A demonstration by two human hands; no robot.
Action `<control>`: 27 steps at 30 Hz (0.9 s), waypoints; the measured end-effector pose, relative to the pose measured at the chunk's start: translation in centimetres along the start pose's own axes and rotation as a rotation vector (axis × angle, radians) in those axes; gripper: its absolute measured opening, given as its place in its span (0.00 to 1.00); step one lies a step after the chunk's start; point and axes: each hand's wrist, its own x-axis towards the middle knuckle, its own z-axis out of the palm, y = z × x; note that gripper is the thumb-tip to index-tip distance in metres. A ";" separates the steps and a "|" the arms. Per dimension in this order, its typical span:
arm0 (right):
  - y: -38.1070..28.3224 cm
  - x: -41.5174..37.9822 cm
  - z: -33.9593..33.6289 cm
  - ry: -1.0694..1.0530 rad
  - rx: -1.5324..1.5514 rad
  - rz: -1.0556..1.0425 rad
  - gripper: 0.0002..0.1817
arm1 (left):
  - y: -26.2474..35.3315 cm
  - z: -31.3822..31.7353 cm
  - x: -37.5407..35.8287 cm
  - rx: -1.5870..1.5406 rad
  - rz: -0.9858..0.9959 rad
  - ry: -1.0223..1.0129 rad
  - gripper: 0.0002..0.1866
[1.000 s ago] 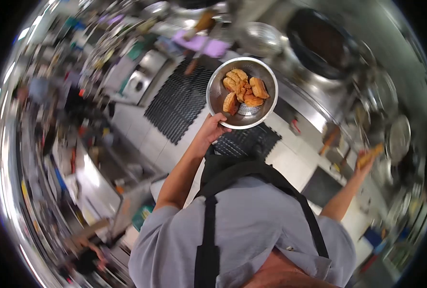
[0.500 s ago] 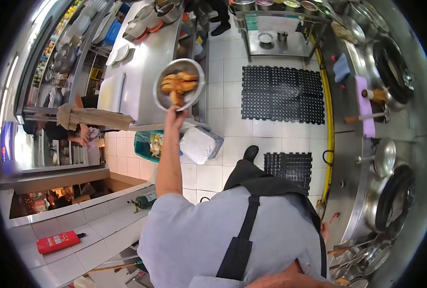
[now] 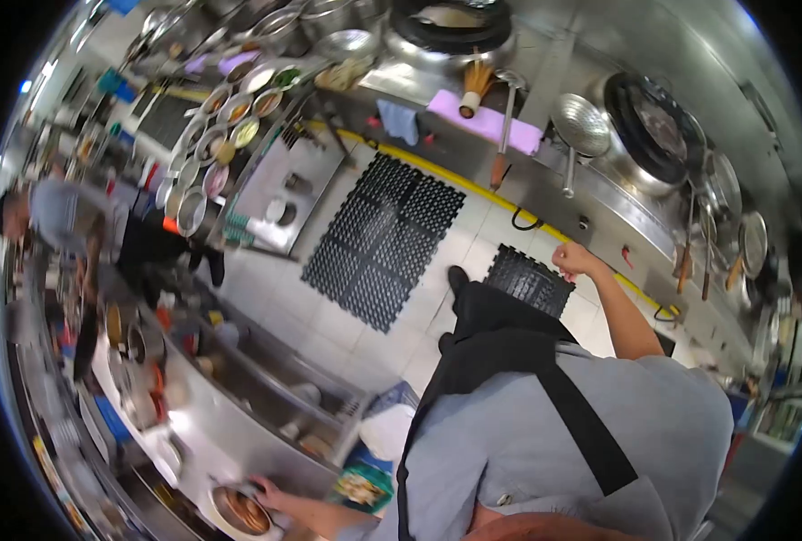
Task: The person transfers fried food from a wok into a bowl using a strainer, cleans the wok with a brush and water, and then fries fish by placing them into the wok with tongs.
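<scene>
Low at the left, my left hand grips the near rim of a round metal bowl. The bowl is at the steel counter and holds browned, fried-looking pieces of food. Part of the bowl is cut off by the dark edge of the view. My right hand is raised out to the side with its fingers curled in and nothing showing in them, above a small black rubber mat.
Woks, ladles and strainers line the stove on the right. A yellow pipe runs along its front. Bowls of ingredients stand beyond the large mat. Another person stands at far left. A green basket sits near my left arm.
The view has swung toward the stove side. My left hand and the bowl now appear low at the left, and my right hand has come up and out from beside my body.
</scene>
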 end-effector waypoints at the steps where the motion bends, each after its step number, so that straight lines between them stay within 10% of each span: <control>1: -1.2 0.5 -0.3 0.003 0.009 -0.012 0.14 | -1.0 1.4 -0.7 -0.060 -0.104 0.131 0.26; 6: -9.4 6.7 -1.1 0.241 0.492 -0.074 0.26 | -14.9 3.8 0.8 0.577 -0.263 -0.013 0.23; 8: -12.1 12.0 -0.1 0.376 0.709 -0.115 0.33 | -24.5 3.8 -4.1 1.085 -0.252 -0.532 0.20; 9: -13.8 14.6 0.0 0.322 0.753 -0.069 0.46 | -30.3 4.5 -5.4 0.921 -0.658 -0.619 0.18; 11: -17.5 18.3 0.6 0.291 0.992 -0.061 0.30 | -40.2 8.3 -18.3 1.369 -0.537 -0.471 0.10; 14: -22.6 20.4 0.0 0.626 0.922 0.042 0.10 | -48.5 10.2 -20.9 1.932 -0.754 -1.290 0.09; 18: -25.7 18.9 -0.6 0.764 0.956 -0.087 0.08 | -54.6 5.9 -13.2 1.962 -0.973 -1.381 0.11; 23: -33.8 18.6 -8.9 0.614 0.759 -0.284 0.20 | -62.5 16.7 -13.0 2.113 -1.097 -0.790 0.19; 27: -48.3 23.4 -15.3 0.582 0.699 -0.474 0.09 | -74.6 23.3 -9.4 2.308 -0.959 -1.087 0.16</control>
